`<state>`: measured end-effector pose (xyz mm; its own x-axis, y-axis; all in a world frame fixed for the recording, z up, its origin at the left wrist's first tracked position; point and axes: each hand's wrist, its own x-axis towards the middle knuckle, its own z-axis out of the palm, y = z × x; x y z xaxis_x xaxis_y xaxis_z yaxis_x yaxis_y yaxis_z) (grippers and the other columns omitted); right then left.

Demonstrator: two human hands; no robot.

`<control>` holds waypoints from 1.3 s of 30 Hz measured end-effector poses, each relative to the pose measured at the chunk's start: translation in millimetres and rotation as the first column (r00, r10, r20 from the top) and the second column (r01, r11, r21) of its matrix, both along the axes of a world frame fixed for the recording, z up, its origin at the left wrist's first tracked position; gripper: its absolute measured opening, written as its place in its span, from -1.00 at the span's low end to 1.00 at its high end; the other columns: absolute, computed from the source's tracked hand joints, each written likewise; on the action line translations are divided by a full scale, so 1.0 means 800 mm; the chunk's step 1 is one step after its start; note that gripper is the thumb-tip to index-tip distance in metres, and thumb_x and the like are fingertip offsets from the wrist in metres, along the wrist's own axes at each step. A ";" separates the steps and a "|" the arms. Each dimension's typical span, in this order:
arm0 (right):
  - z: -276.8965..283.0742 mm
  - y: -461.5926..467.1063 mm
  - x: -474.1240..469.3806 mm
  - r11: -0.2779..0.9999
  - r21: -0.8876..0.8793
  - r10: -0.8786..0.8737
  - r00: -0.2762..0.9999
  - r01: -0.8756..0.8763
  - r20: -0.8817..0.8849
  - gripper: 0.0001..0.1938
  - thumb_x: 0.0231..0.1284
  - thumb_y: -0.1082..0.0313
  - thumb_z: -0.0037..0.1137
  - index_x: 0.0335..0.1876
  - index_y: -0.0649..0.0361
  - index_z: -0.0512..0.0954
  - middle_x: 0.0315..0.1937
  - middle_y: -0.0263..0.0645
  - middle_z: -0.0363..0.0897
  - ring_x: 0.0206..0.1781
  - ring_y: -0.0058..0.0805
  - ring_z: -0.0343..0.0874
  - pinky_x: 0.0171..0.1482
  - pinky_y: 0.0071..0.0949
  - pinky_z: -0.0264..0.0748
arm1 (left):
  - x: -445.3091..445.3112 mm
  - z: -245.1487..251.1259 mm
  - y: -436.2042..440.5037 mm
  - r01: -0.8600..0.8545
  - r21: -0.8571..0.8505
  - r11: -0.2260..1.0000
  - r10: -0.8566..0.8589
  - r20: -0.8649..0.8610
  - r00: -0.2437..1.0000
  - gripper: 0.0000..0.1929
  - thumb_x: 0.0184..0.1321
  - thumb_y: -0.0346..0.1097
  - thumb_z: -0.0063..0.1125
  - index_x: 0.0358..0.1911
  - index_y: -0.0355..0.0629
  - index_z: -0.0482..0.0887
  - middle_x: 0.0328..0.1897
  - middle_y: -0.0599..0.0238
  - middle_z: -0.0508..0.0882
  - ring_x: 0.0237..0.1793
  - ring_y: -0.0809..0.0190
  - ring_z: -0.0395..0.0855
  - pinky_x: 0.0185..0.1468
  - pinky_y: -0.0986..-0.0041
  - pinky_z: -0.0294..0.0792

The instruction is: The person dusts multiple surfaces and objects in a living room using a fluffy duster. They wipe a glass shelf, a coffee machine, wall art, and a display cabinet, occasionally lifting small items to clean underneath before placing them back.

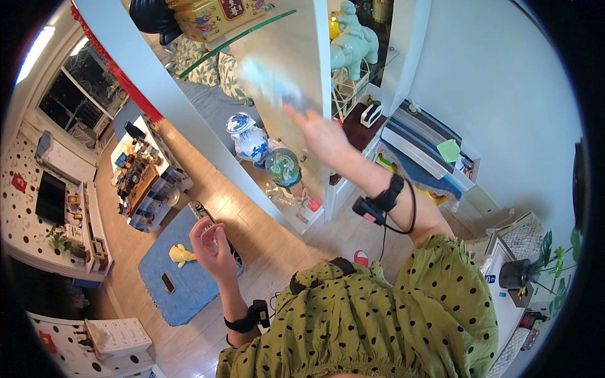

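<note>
My right hand [321, 137] grips a pale blue fluffy duster [267, 80], which is blurred by motion. It is raised beneath a glass shelf [238, 38] of a white display cabinet. Lower in the cabinet stand a blue-and-white lidded porcelain jar [249, 140] and a globe ornament [282, 167] with a swan-like figure inside. My left hand [212, 248] hangs loosely curled in the air with nothing visible in it, apart from the cabinet. Both wrists wear black straps with small devices.
A gold box [215, 21] rests on the glass shelf. In the neighbouring compartment is a pale green elephant figurine [354, 49]. A white cabinet post [189, 127] slants past my left side. Behind it stand a blue-covered bench [177, 295] and a cluttered tea table [163, 165].
</note>
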<state>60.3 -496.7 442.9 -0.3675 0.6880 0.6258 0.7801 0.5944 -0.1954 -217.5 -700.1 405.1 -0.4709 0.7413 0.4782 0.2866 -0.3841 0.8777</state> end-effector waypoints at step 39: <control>-0.408 -0.042 0.034 0.636 -0.725 -0.214 0.843 -0.263 -0.493 -0.62 0.42 0.38 -0.13 0.29 0.26 0.40 -0.07 0.19 0.60 -0.01 0.14 0.61 0.00 -0.01 0.52 | 0.086 0.000 0.003 -0.203 -0.205 0.957 0.136 -0.301 0.944 -0.62 0.29 -0.64 0.12 0.16 -0.30 0.44 0.14 0.14 0.55 -0.10 0.27 0.69 0.12 0.42 0.48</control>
